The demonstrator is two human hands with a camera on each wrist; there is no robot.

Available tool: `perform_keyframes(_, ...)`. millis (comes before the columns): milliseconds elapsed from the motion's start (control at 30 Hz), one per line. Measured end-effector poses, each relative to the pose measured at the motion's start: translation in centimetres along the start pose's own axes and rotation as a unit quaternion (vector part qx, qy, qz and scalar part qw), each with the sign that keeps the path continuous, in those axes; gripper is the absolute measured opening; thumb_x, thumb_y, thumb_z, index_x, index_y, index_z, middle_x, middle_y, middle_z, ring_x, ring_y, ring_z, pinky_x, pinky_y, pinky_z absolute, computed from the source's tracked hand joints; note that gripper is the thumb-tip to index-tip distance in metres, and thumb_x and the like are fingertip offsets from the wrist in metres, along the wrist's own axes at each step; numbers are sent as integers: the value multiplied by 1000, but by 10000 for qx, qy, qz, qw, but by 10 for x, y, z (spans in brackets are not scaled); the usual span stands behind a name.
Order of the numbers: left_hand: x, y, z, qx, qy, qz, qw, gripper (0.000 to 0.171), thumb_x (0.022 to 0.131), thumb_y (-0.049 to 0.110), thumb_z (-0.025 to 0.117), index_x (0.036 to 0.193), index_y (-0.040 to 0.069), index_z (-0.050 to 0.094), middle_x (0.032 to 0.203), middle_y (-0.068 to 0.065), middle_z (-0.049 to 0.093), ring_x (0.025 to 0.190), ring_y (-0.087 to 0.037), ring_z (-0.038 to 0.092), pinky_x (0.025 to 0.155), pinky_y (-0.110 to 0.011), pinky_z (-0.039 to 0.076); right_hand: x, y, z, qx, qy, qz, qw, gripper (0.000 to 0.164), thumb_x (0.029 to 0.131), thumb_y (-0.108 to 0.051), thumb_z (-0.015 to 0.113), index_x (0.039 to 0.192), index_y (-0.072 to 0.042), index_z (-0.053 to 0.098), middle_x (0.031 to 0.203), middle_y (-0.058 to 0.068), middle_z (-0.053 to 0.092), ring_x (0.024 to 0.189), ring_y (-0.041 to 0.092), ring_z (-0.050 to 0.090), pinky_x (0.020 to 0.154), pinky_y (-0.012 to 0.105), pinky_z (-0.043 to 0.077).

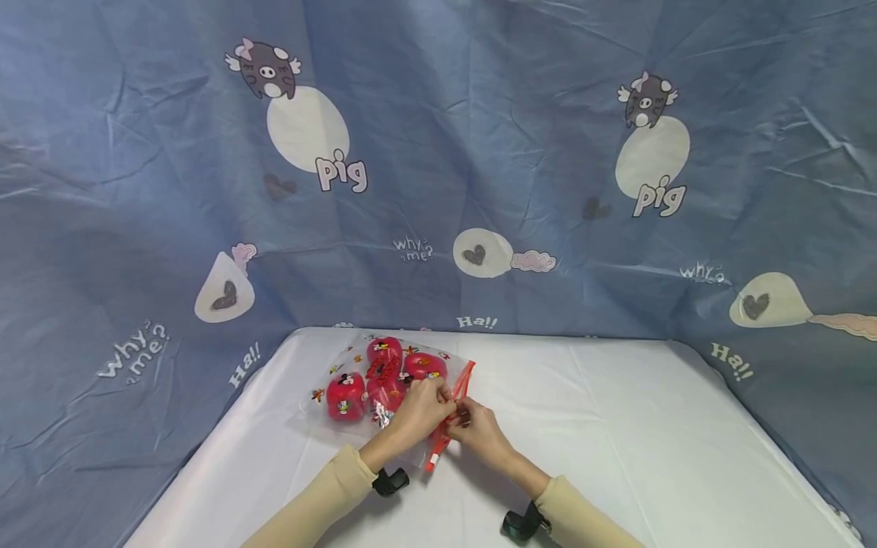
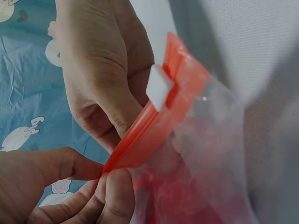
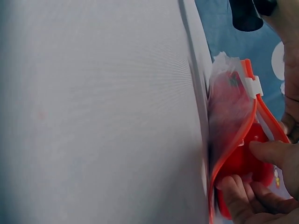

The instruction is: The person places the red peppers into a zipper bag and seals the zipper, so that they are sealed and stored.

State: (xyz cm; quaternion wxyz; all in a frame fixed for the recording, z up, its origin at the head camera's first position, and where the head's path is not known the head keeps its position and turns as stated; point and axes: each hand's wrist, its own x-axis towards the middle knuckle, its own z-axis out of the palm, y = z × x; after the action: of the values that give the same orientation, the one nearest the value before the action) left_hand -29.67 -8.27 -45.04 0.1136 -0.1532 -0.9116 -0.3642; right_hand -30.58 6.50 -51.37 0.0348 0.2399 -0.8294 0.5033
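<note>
A clear zip bag (image 1: 315, 426) with cartoon prints and a red zip strip (image 1: 467, 374) lies on the white table, holding several glossy, rounded red objects (image 1: 346, 397). My left hand (image 1: 421, 411) reaches across the bag and pinches the strip, as the left wrist view shows with its thumb and fingers (image 2: 119, 196) at the edge. On the other side of the strip, my right hand (image 1: 483, 434) grips the bag's mouth with curled fingers. The two sides of the mouth stand apart in the right wrist view. A white slider (image 3: 254, 87) sits near one end of the strip.
The table (image 1: 617, 441) is covered with a white cloth. Behind it hangs a blue curtain (image 1: 425, 152) with pig prints. Black camera mounts (image 1: 390, 482) are strapped at both wrists, low over the table.
</note>
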Motion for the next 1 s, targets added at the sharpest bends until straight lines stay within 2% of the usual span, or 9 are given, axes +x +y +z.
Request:
perform_keyframes(400,0,-1,0,-47,72,145,9999,6,73,6,67,71,7,62,61,1,61,52,-3,47,46,-18,37,4,0,4,-123,71,78,9999,25,72,-2,72,94,-2,60,81,5,68,72,4,59,62,18,49)
perform_keyframes(633,0,0,-1,-26,74,151,9999,4,72,6,66,71,7,62,60,1,61,52,-3,47,46,-19,36,7,1,4,-116,60,82,9999,26,71,0,72,94,0,60,80,6,67,71,6,59,61,17,48)
perform_keyframes(800,0,-1,0,-33,-38,87,9999,7,76,8,69,73,6,62,61,1,60,51,-3,46,45,-18,36,3,1,2,-138,-60,129,9998,26,74,-2,71,97,0,61,82,6,66,73,7,59,62,17,48)
perform_keyframes(1000,-2,-3,-1,29,-123,88,9999,9,78,8,70,74,5,63,60,1,58,51,-4,44,45,-18,35,-9,1,-2,-83,-146,147,9998,24,76,3,66,99,6,61,87,12,67,75,8,60,64,17,49)
